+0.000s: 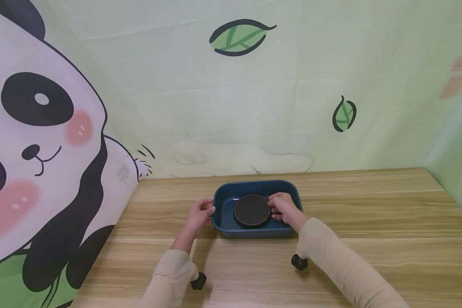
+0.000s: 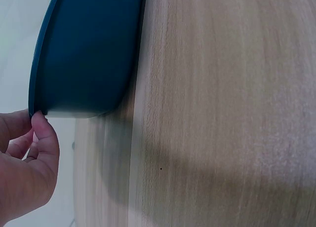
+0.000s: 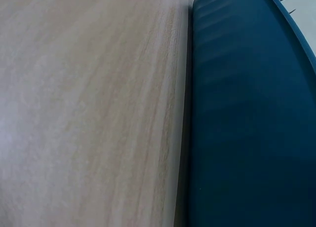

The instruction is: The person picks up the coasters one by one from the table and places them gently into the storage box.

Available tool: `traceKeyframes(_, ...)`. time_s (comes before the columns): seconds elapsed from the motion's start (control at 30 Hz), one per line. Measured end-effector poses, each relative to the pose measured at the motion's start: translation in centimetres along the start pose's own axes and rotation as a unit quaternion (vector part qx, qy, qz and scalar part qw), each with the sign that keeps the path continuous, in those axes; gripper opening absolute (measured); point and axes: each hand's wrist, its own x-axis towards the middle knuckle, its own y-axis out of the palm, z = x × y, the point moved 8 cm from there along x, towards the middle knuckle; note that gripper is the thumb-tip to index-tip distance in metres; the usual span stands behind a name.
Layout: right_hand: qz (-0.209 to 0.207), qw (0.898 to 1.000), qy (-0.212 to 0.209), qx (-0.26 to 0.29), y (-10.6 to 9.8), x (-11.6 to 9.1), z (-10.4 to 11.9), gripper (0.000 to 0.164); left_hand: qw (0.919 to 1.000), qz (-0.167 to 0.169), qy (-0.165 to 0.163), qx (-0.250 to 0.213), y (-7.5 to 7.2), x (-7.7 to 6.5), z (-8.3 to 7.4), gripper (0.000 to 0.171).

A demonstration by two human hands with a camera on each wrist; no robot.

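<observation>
A dark blue rectangular basin (image 1: 225, 231) with rounded corners stands on the wooden table. Inside it is a round black disc (image 1: 252, 210) with a flat top; whether it touches the basin's floor I cannot tell. My left hand (image 1: 201, 212) pinches the basin's left rim between thumb and fingers, as the left wrist view shows close up on the basin wall (image 2: 89, 54). Reaching over the basin's right side, my right hand (image 1: 285, 207) grips the disc's right edge with curled fingers. In the right wrist view only the basin's outer wall (image 3: 252, 113) appears, and the hand is hidden.
The wooden table (image 1: 369, 214) extends to both sides. Right behind the basin rises a pale green cloth backdrop (image 1: 292, 107) with leaves, and a large panda print (image 1: 61, 141) covers the left side. Black wrist mounts (image 1: 299, 262) hang below both sleeves.
</observation>
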Motion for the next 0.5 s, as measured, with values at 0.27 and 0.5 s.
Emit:
traceKeyframes(0.27, -0.010, 1.000, -0.003, -0.001, -0.11, -0.08, 0.06, 0.028, 1.0000, 0.003, 0.004, -0.003, 0.04, -0.01, -0.18, 0.029)
traceKeyframes(0.5, -0.002, 1.000, -0.012, -0.006, -0.20, -0.67, 0.83, 0.029, 1.0000, 0.001, 0.002, -0.002, -0.02, -0.10, -0.11, 0.029)
